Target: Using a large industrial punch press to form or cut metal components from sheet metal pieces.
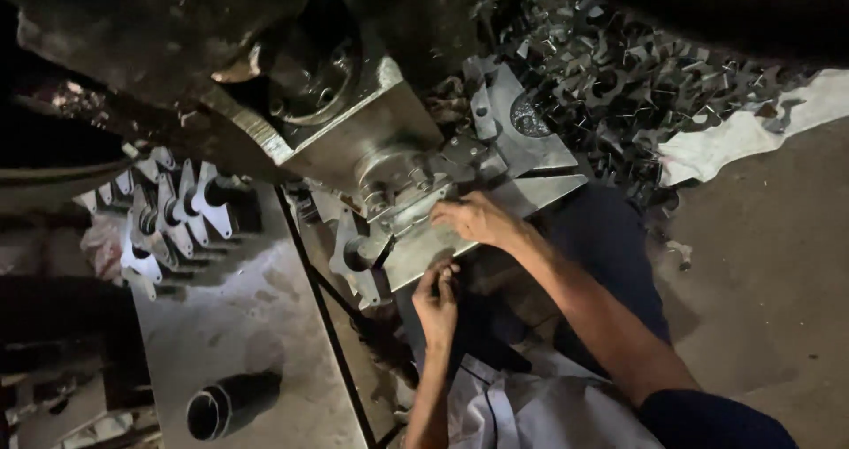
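Nearest, at 6 o'clock, the person's forearms rise into view over white cloth on the lap. Left hand: fingers bunched, pinching a small item too dim to identify, just below the edge of the flat steel plate. Right hand: laid palm-down with fingers spread on the plate, grasping nothing, just beside the press die at centre. Stamped metal blank: seated at the plate's 9 o'clock end. Further left, a row of similar blanks stands on a steel bench; a dark tube lies at 7 o'clock. Farthest, at 1 o'clock, scrap offcuts are heaped on the floor.
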